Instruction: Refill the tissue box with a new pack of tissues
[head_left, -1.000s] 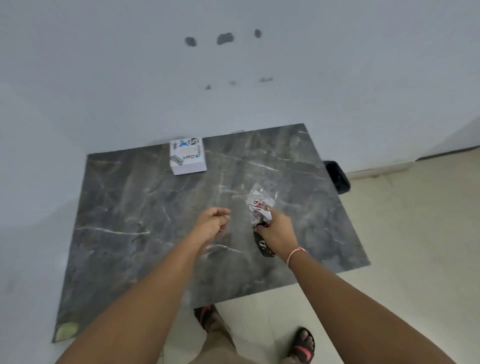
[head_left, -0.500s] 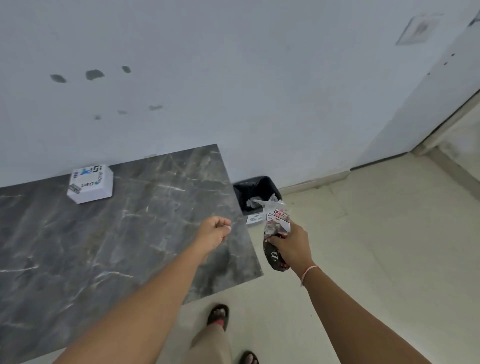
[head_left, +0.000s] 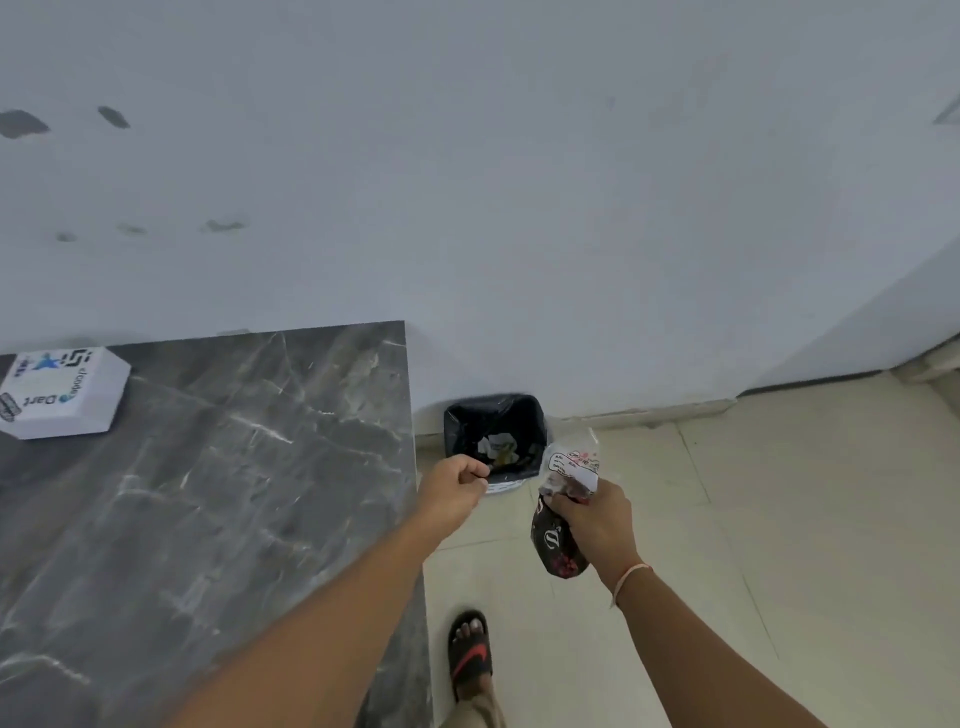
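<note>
A dark marbled surface (head_left: 208, 493) meets a pale wall (head_left: 519, 208) marked with dark patches, and beside its edge a black-lined bin (head_left: 460, 421) with crumpled scraps inside stands on the beige tiled floor (head_left: 779, 519), against the wall.

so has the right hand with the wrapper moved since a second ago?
Yes. The right hand, holding the wrapper, went from over the table to beside the bin.

The right hand (head_left: 597, 522) grips a crumpled clear and dark plastic wrapper (head_left: 563, 506) over the pale tiled floor (head_left: 727, 519). The left hand (head_left: 452, 491) is curled in a loose fist. A small black bin (head_left: 496, 434) sits at 12 o'clock from the hands. A white square box (head_left: 62, 392) rests on the grey marble counter (head_left: 208, 493), at 9 o'clock.
</note>
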